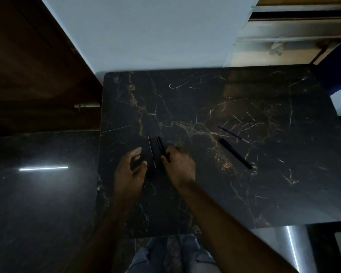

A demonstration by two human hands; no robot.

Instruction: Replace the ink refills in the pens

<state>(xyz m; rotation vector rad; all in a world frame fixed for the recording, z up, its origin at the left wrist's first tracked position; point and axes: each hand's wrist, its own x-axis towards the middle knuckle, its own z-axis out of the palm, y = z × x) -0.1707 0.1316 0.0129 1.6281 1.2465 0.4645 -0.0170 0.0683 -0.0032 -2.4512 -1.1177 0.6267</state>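
Your right hand [178,164] is closed around a black pen [161,147] near the middle of the table [264,203], toward its left edge. A thin refill [151,150] lies just beside it. Your left hand [131,169] is curled; whether it grips anything is unclear. A second pen [235,153] and blue refill [232,134] lie toward the right edge.

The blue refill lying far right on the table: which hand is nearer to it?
Right. The right hand sits at the table's middle, well short of the blue refill, holding a black pen. The left hand is farther away, beyond it.
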